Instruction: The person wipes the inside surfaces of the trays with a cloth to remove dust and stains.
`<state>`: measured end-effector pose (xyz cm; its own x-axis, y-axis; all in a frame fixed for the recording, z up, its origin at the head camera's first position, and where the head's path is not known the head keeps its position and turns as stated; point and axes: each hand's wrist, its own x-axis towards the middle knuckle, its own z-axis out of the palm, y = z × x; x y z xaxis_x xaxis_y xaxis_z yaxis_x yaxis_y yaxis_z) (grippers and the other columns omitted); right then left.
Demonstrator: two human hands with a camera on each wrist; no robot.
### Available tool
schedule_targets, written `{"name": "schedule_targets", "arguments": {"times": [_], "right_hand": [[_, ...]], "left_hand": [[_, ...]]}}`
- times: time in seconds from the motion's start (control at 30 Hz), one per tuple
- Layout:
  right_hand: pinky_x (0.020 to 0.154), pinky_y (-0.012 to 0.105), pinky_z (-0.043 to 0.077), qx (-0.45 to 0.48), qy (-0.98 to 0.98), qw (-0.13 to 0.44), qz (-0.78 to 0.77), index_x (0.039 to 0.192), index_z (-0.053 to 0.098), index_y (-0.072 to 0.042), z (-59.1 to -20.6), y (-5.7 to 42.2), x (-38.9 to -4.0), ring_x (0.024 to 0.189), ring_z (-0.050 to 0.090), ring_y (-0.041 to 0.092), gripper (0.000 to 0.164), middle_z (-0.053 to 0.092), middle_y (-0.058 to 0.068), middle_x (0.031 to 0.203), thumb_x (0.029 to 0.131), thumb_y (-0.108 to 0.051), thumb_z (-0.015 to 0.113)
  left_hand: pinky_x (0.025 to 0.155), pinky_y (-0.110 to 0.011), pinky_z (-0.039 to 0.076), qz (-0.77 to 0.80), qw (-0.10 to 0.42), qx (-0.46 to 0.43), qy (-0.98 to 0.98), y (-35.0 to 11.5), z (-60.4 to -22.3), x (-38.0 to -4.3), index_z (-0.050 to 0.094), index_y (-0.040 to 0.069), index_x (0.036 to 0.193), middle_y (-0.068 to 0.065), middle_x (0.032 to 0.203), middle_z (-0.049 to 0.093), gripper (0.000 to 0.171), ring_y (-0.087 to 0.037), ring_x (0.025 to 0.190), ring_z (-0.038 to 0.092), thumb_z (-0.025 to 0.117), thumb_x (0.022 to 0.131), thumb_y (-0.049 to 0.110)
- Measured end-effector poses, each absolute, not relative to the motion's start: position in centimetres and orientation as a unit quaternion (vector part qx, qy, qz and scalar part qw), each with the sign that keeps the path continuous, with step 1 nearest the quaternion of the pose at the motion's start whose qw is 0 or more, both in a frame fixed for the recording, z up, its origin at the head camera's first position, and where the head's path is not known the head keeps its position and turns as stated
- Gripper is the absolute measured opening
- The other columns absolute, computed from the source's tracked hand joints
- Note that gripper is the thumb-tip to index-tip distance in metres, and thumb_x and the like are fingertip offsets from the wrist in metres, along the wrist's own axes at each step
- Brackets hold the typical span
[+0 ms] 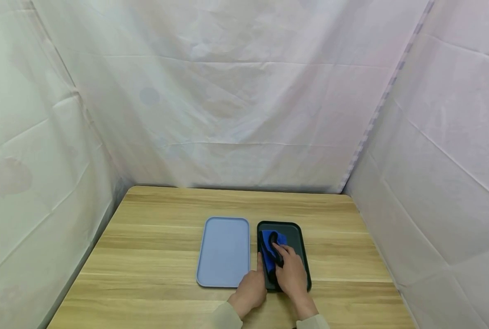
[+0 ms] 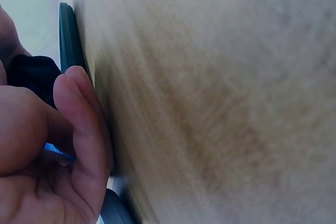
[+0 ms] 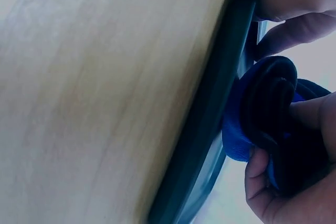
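Note:
A dark green tray point(image 1: 295, 237) lies on the wooden table. On its left part is a folded blue and black fabric piece point(image 1: 269, 262), whose exact kind I cannot tell. My right hand point(image 1: 292, 274) grips the black part, and the right wrist view shows thumb and fingers pinching the fabric bundle point(image 3: 268, 108) just over the tray rim point(image 3: 210, 108). At the tray's near left edge my left hand point(image 1: 251, 289) holds the rim, index finger pointing forward along it. In the left wrist view the left hand's point(image 2: 63, 145) other fingers are curled low by the table.
A light blue tray point(image 1: 224, 251) lies flat just left of the dark one, with a narrow gap between them. White cloth walls point(image 1: 236, 100) rise behind and on both sides of the wooden table point(image 1: 154, 246).

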<state>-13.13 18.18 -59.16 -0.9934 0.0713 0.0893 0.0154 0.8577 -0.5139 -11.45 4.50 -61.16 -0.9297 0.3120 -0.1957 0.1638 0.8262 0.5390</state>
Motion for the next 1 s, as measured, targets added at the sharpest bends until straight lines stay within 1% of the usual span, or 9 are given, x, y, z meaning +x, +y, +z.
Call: {"name": "schedule_targets", "arguments": {"times": [0.13,0.27,0.37,0.53,0.73,0.87,1.0], "right_hand": [[0.073,0.042,0.051,-0.026,-0.962,0.054,0.266,0.134,0.057,-0.035,-59.1,18.2,-13.2,0.109,0.058,0.029,0.064,0.054,0.001,0.138,0.079,-0.006,0.074],[0.071,0.041,0.051,-0.025,-0.962,0.059,0.266,0.134,0.057,-0.036,-59.1,18.2,-13.2,0.111,0.057,0.028,0.065,0.053,0.000,0.139,0.079,-0.005,0.073],[0.073,0.042,0.051,-0.024,-0.962,0.063,0.266,0.135,0.056,-0.036,-59.0,18.2,-13.2,0.111,0.057,0.028,0.066,0.053,0.000,0.139,0.079,-0.005,0.072],[0.074,0.044,0.051,-0.024,-0.961,0.065,0.266,0.136,0.055,-0.036,-58.9,18.5,-13.3,0.111,0.056,0.029,0.067,0.052,0.000,0.140,0.079,-0.006,0.074],[0.085,0.049,0.050,-0.027,-0.958,0.070,0.277,0.137,0.055,-0.036,-58.8,19.1,-13.7,0.114,0.055,0.031,0.068,0.052,0.001,0.141,0.079,-0.006,0.074],[0.083,0.052,0.051,-0.024,-0.956,0.085,0.280,0.138,0.054,-0.034,-58.8,19.7,-13.9,0.118,0.055,0.036,0.069,0.053,0.002,0.140,0.079,-0.004,0.074],[0.084,0.053,0.050,-0.023,-0.953,0.096,0.288,0.138,0.055,-0.033,-58.4,20.5,-14.1,0.119,0.055,0.037,0.068,0.054,0.003,0.140,0.079,-0.003,0.073]], "left_hand": [[0.052,-0.030,0.046,0.266,0.142,0.121,0.946,4.5,-61.0,-11.5,0.011,-0.005,0.153,-0.010,0.065,0.060,0.096,-0.016,0.052,0.054,0.072,0.079,0.008],[0.049,-0.029,0.044,0.266,0.146,0.120,0.945,4.5,-61.2,-11.5,0.010,-0.003,0.153,-0.007,0.060,0.058,0.096,-0.015,0.048,0.051,0.071,0.080,0.009],[0.047,-0.028,0.043,0.265,0.147,0.119,0.946,4.6,-61.4,-11.5,0.010,-0.002,0.154,-0.005,0.057,0.056,0.097,-0.013,0.045,0.049,0.071,0.080,0.009],[0.047,-0.028,0.043,0.265,0.137,0.120,0.947,4.6,-61.6,-11.4,0.010,-0.003,0.154,-0.005,0.058,0.056,0.097,-0.014,0.046,0.049,0.071,0.079,0.008],[0.049,-0.028,0.045,0.263,0.133,0.122,0.948,4.5,-61.6,-11.5,0.011,-0.003,0.153,-0.007,0.060,0.058,0.097,-0.014,0.048,0.051,0.071,0.078,0.008],[0.049,-0.028,0.044,0.265,0.134,0.121,0.947,4.6,-61.6,-11.4,0.011,-0.003,0.153,-0.007,0.059,0.058,0.097,-0.014,0.048,0.050,0.071,0.078,0.007],[0.049,-0.028,0.044,0.265,0.129,0.121,0.948,4.7,-61.6,-11.4,0.012,-0.004,0.153,-0.008,0.060,0.058,0.098,-0.014,0.048,0.050,0.072,0.077,0.007]]}}
